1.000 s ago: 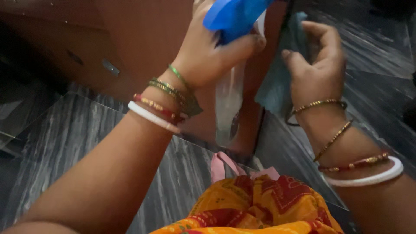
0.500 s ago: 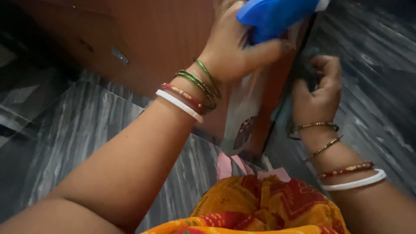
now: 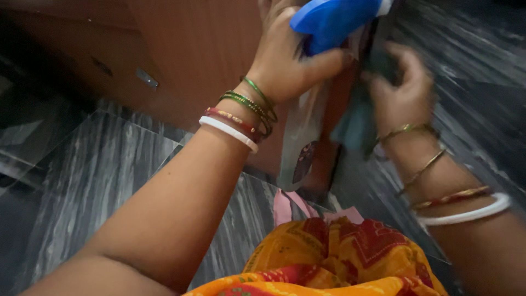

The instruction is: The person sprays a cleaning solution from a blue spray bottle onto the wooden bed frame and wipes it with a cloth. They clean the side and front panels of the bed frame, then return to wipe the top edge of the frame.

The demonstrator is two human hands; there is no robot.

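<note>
My left hand point(image 3: 287, 68) grips a clear spray bottle point(image 3: 302, 140) by its blue trigger head point(image 3: 334, 19), with the bottle hanging down in front of a brown wooden cabinet point(image 3: 192, 55). Several bangles ring my left wrist. My right hand point(image 3: 402, 90), blurred, is closed on a dark teal cloth point(image 3: 356, 123) held against the cabinet's edge right beside the bottle. Gold, red and white bangles sit on my right wrist.
Grey streaked stone floor tiles point(image 3: 93, 175) spread below and to the right of the cabinet. A metal fitting point(image 3: 147, 78) is on the cabinet's side. My orange and red patterned garment point(image 3: 339, 257) with a pink strip fills the bottom centre.
My right hand has shifted up the cabinet edge with the cloth and is now blurred. The left hand with the bottle has moved slightly right and up in the picture.
</note>
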